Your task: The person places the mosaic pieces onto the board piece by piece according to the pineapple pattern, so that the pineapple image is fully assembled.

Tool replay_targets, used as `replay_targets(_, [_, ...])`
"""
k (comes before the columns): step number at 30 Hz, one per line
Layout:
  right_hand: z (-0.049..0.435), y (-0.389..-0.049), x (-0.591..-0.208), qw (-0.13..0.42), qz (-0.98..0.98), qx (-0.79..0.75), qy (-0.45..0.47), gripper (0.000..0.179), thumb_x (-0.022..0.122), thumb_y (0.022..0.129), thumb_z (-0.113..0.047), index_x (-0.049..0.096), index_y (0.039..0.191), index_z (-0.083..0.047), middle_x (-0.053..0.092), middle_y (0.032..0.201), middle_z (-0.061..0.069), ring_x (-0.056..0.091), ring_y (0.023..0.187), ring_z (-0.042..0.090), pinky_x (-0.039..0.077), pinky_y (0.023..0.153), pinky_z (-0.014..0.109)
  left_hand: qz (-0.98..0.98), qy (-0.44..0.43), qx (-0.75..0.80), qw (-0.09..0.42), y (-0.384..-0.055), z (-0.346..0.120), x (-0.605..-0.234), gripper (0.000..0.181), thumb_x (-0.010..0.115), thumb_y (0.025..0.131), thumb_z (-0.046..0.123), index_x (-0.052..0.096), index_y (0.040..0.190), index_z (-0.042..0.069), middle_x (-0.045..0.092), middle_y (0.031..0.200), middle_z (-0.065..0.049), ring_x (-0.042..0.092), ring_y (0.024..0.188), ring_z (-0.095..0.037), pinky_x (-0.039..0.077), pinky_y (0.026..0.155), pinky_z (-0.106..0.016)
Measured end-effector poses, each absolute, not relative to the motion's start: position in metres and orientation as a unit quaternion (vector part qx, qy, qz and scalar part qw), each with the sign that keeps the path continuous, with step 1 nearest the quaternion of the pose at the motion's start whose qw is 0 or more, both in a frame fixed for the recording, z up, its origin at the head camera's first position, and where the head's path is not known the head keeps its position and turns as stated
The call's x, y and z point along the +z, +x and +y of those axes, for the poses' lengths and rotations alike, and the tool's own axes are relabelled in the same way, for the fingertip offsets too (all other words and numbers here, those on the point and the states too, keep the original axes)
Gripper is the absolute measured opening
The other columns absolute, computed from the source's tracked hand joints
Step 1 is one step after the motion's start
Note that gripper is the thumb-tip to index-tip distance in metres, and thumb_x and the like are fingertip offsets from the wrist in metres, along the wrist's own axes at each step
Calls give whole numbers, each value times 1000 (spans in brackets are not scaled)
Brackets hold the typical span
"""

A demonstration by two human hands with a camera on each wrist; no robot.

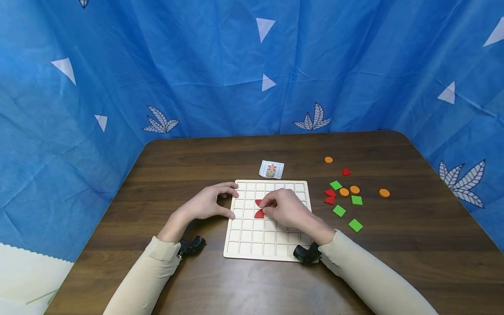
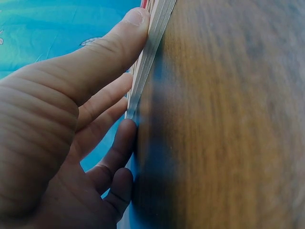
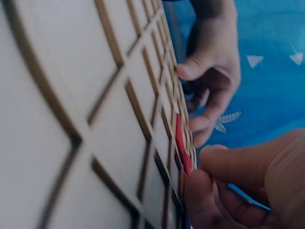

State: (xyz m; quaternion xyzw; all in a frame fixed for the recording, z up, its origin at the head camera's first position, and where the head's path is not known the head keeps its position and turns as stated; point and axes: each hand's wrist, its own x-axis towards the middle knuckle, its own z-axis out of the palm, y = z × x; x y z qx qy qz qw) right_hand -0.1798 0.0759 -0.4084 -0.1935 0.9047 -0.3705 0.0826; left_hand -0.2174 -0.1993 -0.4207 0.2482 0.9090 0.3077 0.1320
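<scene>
a pale wooden board with rows of little square boxes (image 1: 246,236) lies flat on a dark brown wooden desk (image 1: 397,249). the person's left hand (image 1: 206,202) is at the board's left edge. its grip is wide, with the thumb on the edge and the fingers spread farther along.

two small flat red pieces (image 1: 259,214) sit on the board, left of its middle, one nearer and one farther. the right hand (image 1: 289,208) is over the board, just right of them. its grip is narrow, thumb and finger tips close together beside the red pieces. you cannot tell if it pinches one.

to the right of the board, on the desk, are four flat green squares (image 1: 339,211), four flat orange rounds (image 1: 384,193) and three more flat red pieces (image 1: 346,172). a small white paper card with a colored picture (image 1: 271,169) lies just past the board's far edge. a blue cloth curtain with white shapes (image 1: 197,65) hangs behind the desk.
</scene>
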Motion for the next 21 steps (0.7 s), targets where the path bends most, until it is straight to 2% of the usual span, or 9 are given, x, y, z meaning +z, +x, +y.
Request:
replay_targets(11, [111,-183,-399,142,876,-434,-155,10,76,92,-10,80,100,-15,73,93,-2,59,81,19,52,71,31,911,240,307,135,-217,-199,-419,54,93,76,35,70,122,20,51,155,3,58,127,-20,48,110,-40])
replay_targets(21, [164,-186,-391,124,873,-449,-147,20,73,95,-12,77,115,-8,72,101,5,60,85,24,56,70,33,908,249,308,133,-218,-199,-421,54,92,76,37,69,122,21,51,155,2,58,127,-19,48,109,-40])
